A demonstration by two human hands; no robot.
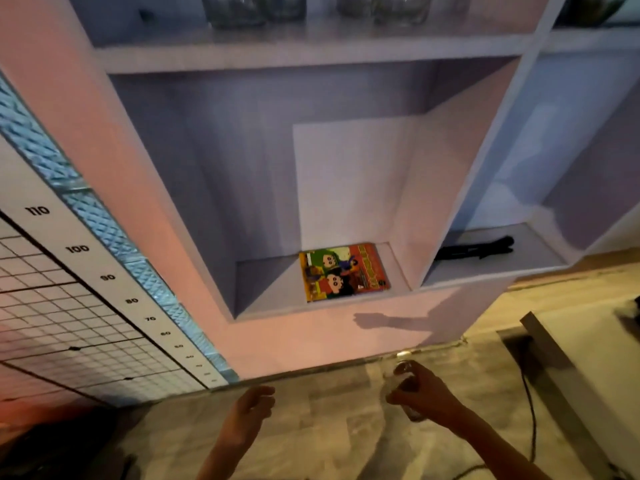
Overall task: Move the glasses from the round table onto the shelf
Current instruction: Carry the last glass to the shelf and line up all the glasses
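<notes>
Gripping a small clear drinking glass (403, 382) upright in the right hand (420, 393), left hand (251, 408) hanging open and empty, both low beneath the white wooden shelf (311, 51), glasses (252, 8) already standing up there.

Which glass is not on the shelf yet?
The glass in the right hand, low in front of the shelf. The other glasses stand in a row on the top shelf board, untouched.
</notes>
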